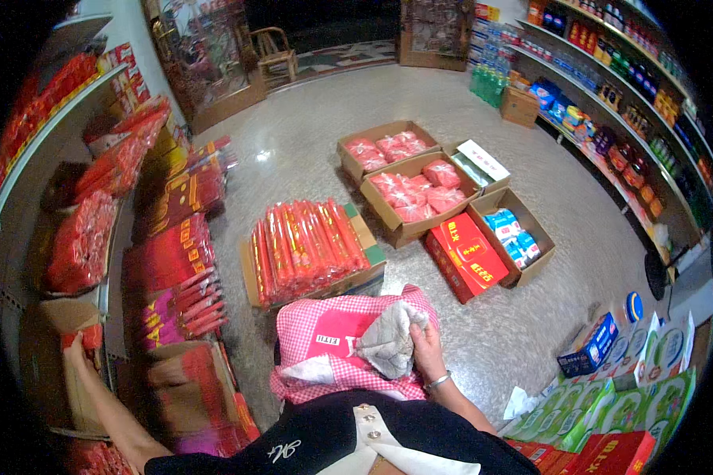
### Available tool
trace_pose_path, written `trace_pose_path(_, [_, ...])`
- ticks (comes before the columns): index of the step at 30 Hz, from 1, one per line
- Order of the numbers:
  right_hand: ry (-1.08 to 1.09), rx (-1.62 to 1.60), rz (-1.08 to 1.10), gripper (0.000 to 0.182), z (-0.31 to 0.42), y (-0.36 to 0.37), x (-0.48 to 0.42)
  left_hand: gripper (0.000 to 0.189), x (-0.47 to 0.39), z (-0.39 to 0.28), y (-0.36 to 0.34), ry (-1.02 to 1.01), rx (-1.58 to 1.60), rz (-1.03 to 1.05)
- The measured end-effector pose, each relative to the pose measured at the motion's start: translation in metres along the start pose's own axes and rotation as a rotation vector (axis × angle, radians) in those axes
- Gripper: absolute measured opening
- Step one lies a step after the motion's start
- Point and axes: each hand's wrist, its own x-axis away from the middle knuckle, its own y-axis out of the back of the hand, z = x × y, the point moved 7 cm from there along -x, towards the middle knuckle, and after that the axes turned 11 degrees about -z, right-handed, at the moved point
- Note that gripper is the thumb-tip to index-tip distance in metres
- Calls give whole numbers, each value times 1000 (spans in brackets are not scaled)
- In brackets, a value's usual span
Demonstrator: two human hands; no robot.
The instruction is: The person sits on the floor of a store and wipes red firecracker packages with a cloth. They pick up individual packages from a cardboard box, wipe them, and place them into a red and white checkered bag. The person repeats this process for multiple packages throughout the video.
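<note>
My left hand (75,352) reaches out to the shelf on the left, its fingers on a small red packet (93,335) in an open cardboard box (71,311). Part of that packet is hidden by the hand and the box. Close to my body, my right hand (428,350), with a bracelet at the wrist, grips a crumpled grey-white cloth (387,341). Beneath the cloth a pink-and-white checked apron (297,320) covers my lap area. Just beyond it stands a carton (377,270) filled with red plastic-wrapped candles or sticks (309,243).
Open cartons (405,231) of pink-wrapped bundles stand ahead, beside a red drink carton (466,258) and a carton of blue-white packets (514,240). Stocked shelves (600,89) line the right. Green-white packs (624,404) lie near right. A bamboo chair (275,53) stands by the doorway.
</note>
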Motion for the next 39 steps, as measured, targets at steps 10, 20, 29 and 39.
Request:
trace_pose_path(10, [21,-12,30,31,0,-2,2,56,190,-106,-4,-173,289,-38])
trace_pose_path(20, [107,9,-269,28,40,54,5,45,659,-147,-247,520,619,1499])
trace_pose_path(29, [998,554,-399,37,158,83,72,44,977,-186,-215,527,173,2515])
trace_pose_path(39, [948,1037,-460,36,127,84,88,43,1037,-176,-145,469,-39,2900])
